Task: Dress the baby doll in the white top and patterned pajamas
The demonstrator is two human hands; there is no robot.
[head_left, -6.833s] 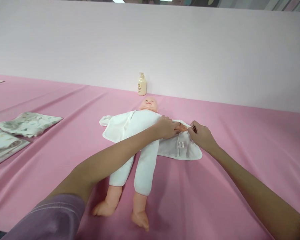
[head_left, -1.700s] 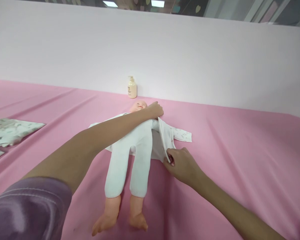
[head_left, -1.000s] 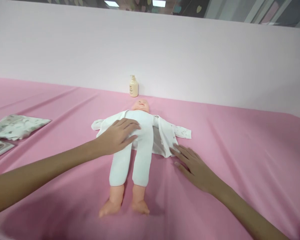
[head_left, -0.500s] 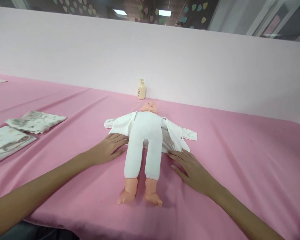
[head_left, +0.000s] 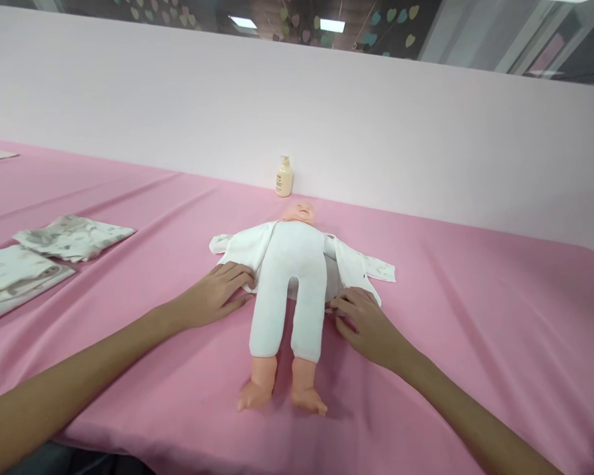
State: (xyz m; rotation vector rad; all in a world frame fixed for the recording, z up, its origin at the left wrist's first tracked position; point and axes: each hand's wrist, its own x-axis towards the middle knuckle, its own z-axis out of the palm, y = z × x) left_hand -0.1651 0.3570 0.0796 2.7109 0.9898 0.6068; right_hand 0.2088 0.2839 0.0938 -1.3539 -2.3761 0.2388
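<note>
pink cloth (head_left: 450,316) beneath doll (head_left: 299,254); bottle (head_left: 284,178) behind, lettering (head_left: 278,183) illegible

A hand could pass over the table (head_left: 475,297) right of the doll (head_left: 297,257), or between the doll and the folded cloths (head_left: 74,237) on the left. Beyond its head, the bottle (head_left: 284,179) and wall (head_left: 426,132) block the way.

Pale wall (head_left: 178,99) (bright lights (head_left: 332,26) above)
</note>
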